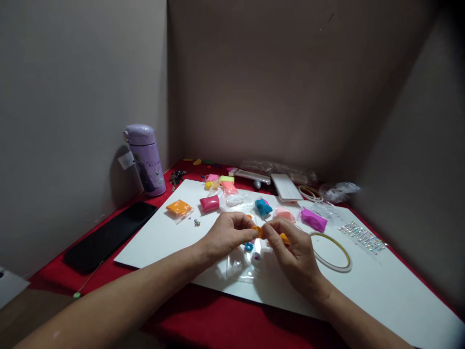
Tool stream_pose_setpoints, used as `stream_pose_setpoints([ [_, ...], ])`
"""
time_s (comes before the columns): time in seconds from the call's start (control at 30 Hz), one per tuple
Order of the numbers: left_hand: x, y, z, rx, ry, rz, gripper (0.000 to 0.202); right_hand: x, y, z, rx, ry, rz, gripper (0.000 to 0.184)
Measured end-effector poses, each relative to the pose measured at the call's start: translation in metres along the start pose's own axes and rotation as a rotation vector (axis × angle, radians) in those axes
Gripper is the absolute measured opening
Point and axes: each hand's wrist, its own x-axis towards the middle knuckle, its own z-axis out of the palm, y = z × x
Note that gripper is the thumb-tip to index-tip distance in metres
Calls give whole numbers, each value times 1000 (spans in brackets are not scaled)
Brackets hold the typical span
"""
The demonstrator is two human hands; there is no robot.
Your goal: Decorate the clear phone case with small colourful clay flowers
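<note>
My left hand (230, 237) pinches a small, flat piece of orange modelling clay (258, 230) between thumb and fingers. Close against its right side are the fingertips of my right hand (294, 247), pressed together. A second bit of orange clay (284, 238) shows among the right hand's curled fingers. A thin dark tip pokes up near those fingertips, too small to name. Below both hands lies a clear plastic sheet (240, 271), bearing a blue ring-shaped clay piece (249, 246) and a small whitish round piece with a dark centre (256, 256).
A white board (163, 247) rests on red cloth (203, 315). Around it are clay packets in orange (179, 208), red (209, 203), blue (263, 207) and purple (313, 220), a hoop (332, 252), a gem sheet (363, 237), a phone (111, 236) and a purple bottle (147, 160).
</note>
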Motion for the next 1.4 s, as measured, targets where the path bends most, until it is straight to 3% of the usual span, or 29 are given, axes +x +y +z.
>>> stream_pose_setpoints([
  [0.7,1,-3,-1,27,1,50,24,1,0,1,-7,-15,-19,17],
  [1.4,-1,1,-1,36,20,61,19,1,3,1,64,-20,96,18],
])
